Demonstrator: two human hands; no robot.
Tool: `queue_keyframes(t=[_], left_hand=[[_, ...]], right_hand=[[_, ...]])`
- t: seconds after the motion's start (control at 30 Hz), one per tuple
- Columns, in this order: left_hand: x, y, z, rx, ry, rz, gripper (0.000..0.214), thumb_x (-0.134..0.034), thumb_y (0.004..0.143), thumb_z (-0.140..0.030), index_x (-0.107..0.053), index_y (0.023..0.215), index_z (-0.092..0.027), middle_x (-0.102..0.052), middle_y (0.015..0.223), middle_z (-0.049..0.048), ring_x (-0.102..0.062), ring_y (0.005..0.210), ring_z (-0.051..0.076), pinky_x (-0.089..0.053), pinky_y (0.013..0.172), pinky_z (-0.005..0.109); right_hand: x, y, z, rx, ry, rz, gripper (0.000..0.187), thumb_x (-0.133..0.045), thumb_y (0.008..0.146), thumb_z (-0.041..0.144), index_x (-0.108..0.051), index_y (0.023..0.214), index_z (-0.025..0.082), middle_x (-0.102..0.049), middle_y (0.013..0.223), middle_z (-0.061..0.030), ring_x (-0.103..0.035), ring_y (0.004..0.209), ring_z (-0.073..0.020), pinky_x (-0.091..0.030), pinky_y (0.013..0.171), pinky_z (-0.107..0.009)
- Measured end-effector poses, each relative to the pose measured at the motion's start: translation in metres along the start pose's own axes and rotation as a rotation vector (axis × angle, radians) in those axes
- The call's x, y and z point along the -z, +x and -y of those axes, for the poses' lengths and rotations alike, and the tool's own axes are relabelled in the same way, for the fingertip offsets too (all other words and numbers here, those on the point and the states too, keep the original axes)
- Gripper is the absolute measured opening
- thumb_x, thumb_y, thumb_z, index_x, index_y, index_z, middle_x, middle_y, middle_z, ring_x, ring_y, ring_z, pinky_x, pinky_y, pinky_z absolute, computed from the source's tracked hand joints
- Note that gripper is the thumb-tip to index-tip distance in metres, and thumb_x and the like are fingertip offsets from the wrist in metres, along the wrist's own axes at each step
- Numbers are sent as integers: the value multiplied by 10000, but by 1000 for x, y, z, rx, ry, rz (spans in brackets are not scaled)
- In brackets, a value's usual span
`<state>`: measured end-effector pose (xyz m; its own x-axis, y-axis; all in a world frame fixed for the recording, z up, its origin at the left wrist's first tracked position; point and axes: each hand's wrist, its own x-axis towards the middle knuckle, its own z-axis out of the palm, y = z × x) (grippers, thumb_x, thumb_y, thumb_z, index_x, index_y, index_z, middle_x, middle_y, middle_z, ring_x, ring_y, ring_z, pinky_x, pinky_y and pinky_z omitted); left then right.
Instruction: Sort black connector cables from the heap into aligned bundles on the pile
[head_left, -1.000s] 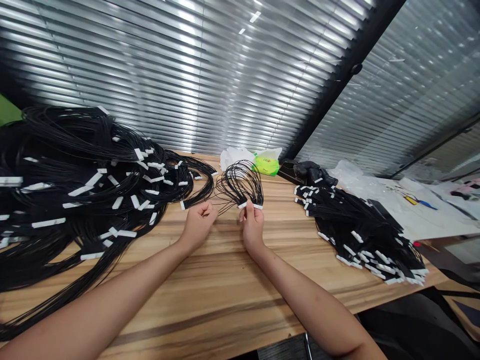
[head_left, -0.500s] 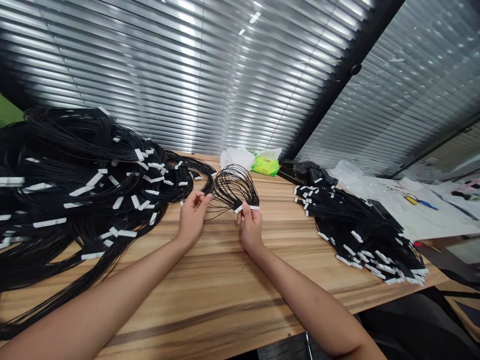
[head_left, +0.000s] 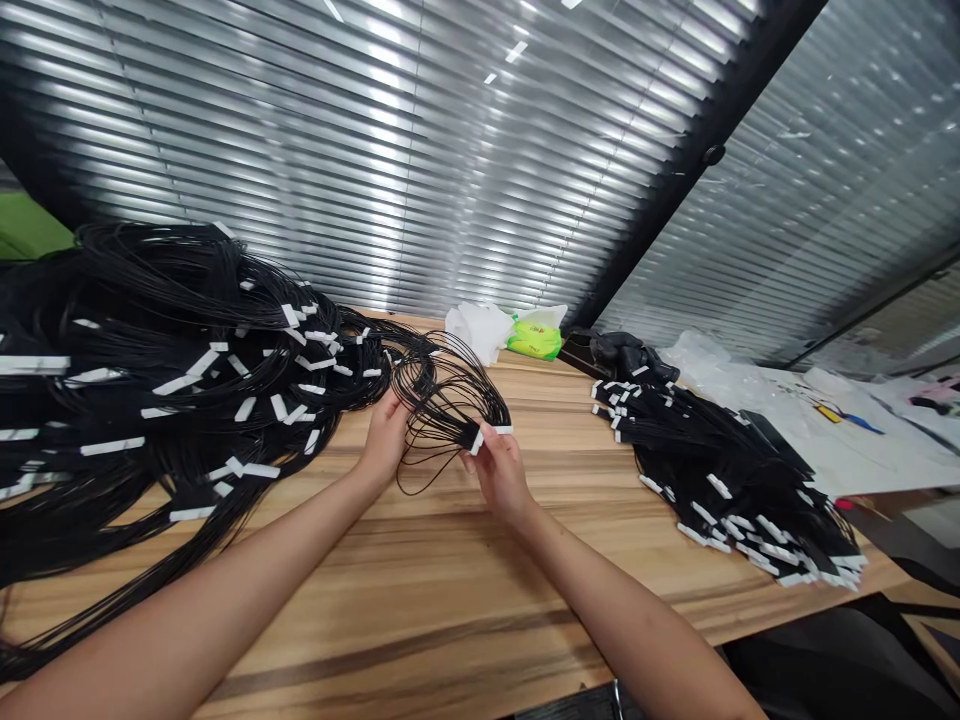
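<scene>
Between my hands a looped bundle of thin black wires (head_left: 450, 385) is held above the wooden table. It has white connectors (head_left: 477, 442) at its near right end. My right hand (head_left: 501, 472) pinches the bundle at these connectors, thumb on top. My left hand (head_left: 385, 437) is closed around the left side of the loop, its fingertips partly covered by the wires. One wire hangs lower than the others, below the loop. To the left of my left hand lies a large heap of black wire bundles (head_left: 165, 300) with white connectors.
A second pile of black wire bundles (head_left: 720, 470) with white connectors lies on the right. At the back are a green tissue pack (head_left: 535, 340), white tissue or plastic (head_left: 476, 330) and a black object (head_left: 634, 355). Metal blinds (head_left: 337, 150) rise behind the wooden table (head_left: 360, 600).
My left hand has moved in against the loop, and its fingertips are now behind the wires. The loop leans further left, and my right hand has tilted the connectors.
</scene>
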<state>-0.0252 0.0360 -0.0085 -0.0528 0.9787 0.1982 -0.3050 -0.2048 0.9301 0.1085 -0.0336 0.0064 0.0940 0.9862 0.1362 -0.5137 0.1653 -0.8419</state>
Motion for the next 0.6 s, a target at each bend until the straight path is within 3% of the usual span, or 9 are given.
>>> queue_keyframes(t=[0.23, 0.4, 0.5, 0.6], left_hand=[[-4, -6, 2, 167, -52, 182, 369, -717, 650, -494, -507, 618, -192, -570, 651, -14, -535, 650, 136, -471, 642, 261], [-8, -12, -6, 423, -178, 163, 374, -702, 671, -510, -565, 826, -198, -652, 952, 37, -570, 662, 117, -498, 586, 252], [-9, -15, -3, 363, -99, 168, 401, -712, 662, -526, -611, 844, -183, -631, 884, 41, -564, 701, 134, -477, 571, 233], [-8, -16, 2, 233, 20, 189, 340, -700, 690, -495, -595, 707, -172, -561, 753, 16, -513, 703, 139, -431, 585, 229]], right_hand=[[-9, 0, 20, 40, 44, -155, 312, -668, 727, 475, -497, 659, 223, -468, 638, 37, -335, 509, -93, -358, 523, -269], [-8, 3, 23, 49, 65, -166, 317, -656, 742, 483, -480, 689, 225, -462, 645, 44, -294, 493, -86, -363, 550, -279], [-7, 4, 21, 72, 53, -173, 347, -682, 725, 496, -484, 665, 217, -460, 634, 41, -319, 507, -89, -345, 535, -271], [-4, 8, 20, 134, 19, -220, 345, -698, 716, 498, -513, 676, 209, -475, 645, 30, -356, 535, -97, -315, 506, -256]])
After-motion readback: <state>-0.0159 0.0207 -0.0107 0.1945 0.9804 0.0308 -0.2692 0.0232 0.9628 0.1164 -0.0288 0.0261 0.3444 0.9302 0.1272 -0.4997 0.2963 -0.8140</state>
